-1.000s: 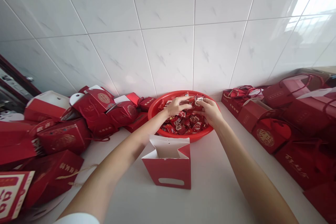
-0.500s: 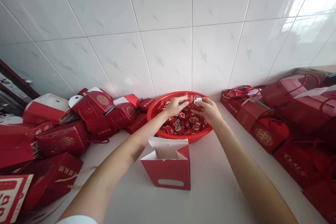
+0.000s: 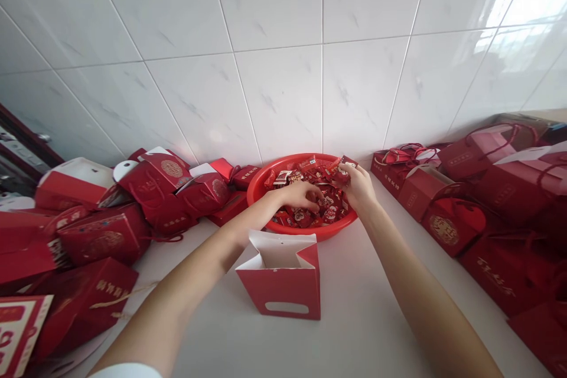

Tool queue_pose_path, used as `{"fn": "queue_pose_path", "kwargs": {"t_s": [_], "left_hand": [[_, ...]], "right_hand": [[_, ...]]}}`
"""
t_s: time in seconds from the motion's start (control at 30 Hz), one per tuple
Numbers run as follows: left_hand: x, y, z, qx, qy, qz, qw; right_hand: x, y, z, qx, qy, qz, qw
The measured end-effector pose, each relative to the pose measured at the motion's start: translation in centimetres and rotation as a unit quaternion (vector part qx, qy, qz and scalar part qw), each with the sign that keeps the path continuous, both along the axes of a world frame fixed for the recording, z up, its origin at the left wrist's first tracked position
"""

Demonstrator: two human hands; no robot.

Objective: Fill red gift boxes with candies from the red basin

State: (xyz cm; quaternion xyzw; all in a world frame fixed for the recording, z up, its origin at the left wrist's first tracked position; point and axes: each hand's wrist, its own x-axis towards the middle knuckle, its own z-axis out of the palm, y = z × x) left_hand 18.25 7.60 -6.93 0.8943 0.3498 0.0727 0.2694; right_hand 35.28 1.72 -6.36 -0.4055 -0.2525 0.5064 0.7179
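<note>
A round red plastic basket (image 3: 305,233) holds many small red wrapped candies (image 3: 330,212). My left hand (image 3: 301,195) reaches down into the basket's left part, its fingers bent and apart over the candies with nothing seen in them. At the basket's right side, my right hand (image 3: 358,185) is closed on wrapped candies (image 3: 348,166) that stick out between thumb and fingers. In front of the basket stands a red paper box (image 3: 287,292), upright with its white-lined top open. Neither hand touches it.
Red gift boxes (image 3: 104,233) are piled along the left side, one with a cord handle. More red boxes and bags (image 3: 491,269) line the right side of the white table (image 3: 354,319). A tiled wall (image 3: 283,100) rises behind the basket.
The hands have moved apart. My left hand has dropped lower onto the candies, while my right hand has shifted slightly right, still holding candies.
</note>
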Motion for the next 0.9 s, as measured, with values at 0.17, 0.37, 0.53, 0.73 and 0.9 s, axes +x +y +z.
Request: {"fn": "queue_pose_path", "kwargs": {"t_s": [0.17, 0.37, 0.53, 0.73, 0.9], "left_hand": [[0.8, -1.3, -0.1, 0.048, 0.106, -0.056, 0.992], [0.8, -1.0, 0.3, 0.015, 0.106, -0.019, 0.994], [-0.8, -0.8, 1.6, -0.035, -0.151, 0.061, 0.986], [-3.5, -4.2, 2.8, -0.074, -0.412, 0.157, 0.894], [-5.0, -9.0, 4.3, -0.056, -0.485, 0.193, 0.851]], "right_hand": [[0.0, 0.1, -0.2, -0.002, -0.014, 0.003, 1.000], [0.0, 0.2, -0.2, 0.006, -0.017, 0.006, 1.000], [0.2, 0.0, -0.1, 0.026, -0.002, 0.033, 0.999], [-0.1, -0.9, 0.6, 0.066, -0.023, 0.101, 0.992], [-1.5, -3.4, 2.5, 0.126, -0.116, 0.211, 0.962]]}}
